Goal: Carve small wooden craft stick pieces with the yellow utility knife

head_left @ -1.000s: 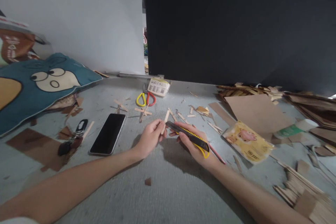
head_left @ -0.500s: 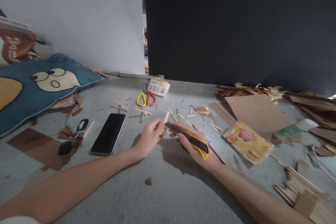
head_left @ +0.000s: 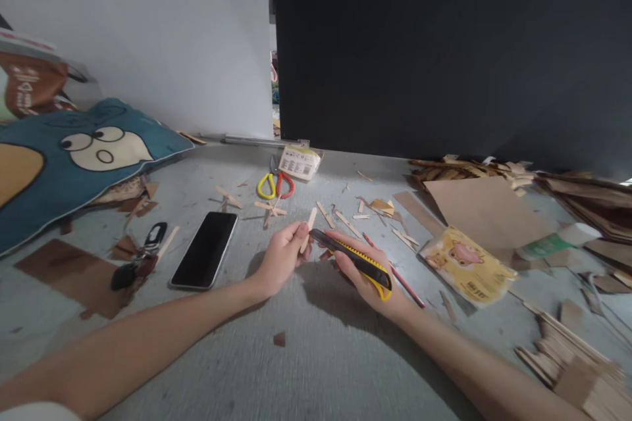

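Between the thumb and fingers of my left hand [head_left: 282, 253] is a small wooden craft stick [head_left: 311, 218], its rounded end pointing up and away. My right hand [head_left: 368, 276] is wrapped round a black and yellow utility knife [head_left: 353, 255]. The knife's front end is close against the stick and my left fingertips; whether the blade touches the wood I cannot tell. Just beyond my hands lie loose cut stick pieces [head_left: 348, 223] and a cross of joined sticks [head_left: 271, 209]. A red pencil [head_left: 407, 286] rests beside my right wrist.
Left of my hands are a phone [head_left: 205, 251], keys [head_left: 141, 260] and a blue cushion [head_left: 93, 151]. Scissors [head_left: 275, 184] and a white packet [head_left: 300, 162] lie further back. On the right are a yellow packet [head_left: 467, 266], a glue bottle [head_left: 557, 241], cardboard [head_left: 486, 207] and piled sticks [head_left: 557, 348].
The stick in my left hand has tilted slightly and shows more of its lower part between the fingers. The knife in my right hand has barely moved.
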Motion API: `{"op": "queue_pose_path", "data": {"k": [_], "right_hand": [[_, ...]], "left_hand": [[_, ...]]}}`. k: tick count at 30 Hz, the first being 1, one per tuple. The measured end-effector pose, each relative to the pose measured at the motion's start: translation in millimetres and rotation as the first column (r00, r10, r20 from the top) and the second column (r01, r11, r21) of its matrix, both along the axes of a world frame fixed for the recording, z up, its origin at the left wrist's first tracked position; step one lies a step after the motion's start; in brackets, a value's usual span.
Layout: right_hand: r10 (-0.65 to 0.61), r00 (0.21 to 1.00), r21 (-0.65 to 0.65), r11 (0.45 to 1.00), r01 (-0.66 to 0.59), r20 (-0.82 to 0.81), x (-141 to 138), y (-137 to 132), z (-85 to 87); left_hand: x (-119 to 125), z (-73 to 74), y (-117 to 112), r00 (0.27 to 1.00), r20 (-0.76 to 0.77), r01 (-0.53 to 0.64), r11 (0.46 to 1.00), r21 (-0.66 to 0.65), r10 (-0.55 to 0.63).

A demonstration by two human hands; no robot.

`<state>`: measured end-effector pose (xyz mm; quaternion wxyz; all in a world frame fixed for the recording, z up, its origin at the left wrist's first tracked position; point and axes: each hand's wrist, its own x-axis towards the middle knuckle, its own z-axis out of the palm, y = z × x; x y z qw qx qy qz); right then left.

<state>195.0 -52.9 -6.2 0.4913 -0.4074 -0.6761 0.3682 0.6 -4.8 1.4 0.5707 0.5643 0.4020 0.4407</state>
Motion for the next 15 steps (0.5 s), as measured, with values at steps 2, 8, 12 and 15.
{"op": "queue_pose_path", "data": {"k": [2,8,12,15], "right_hand": [[0.004,1.000,-0.011,1.000,-0.004,-0.014,0.0,0.3,-0.3],[0.023,0.998,-0.012,1.000,-0.022,0.064,1.4,0.7,4.8],[0.053,0.996,0.016,0.998,-0.054,0.067,1.1,0.6,6.9],[0.056,0.996,0.018,0.998,-0.058,0.072,0.5,0.1,7.7]], "left_hand": [[-0.3,-2.4,1.9,1.000,0.023,0.019,1.000,-0.016,-0.019],[-1.4,-2.2,5.6,0.997,0.053,0.060,0.996,-0.071,-0.057],[-1.9,2.8,5.7,0.996,0.054,0.079,0.988,-0.129,-0.072],[-1.7,5.8,5.1,0.996,0.051,0.077,0.986,-0.151,-0.070]]}}
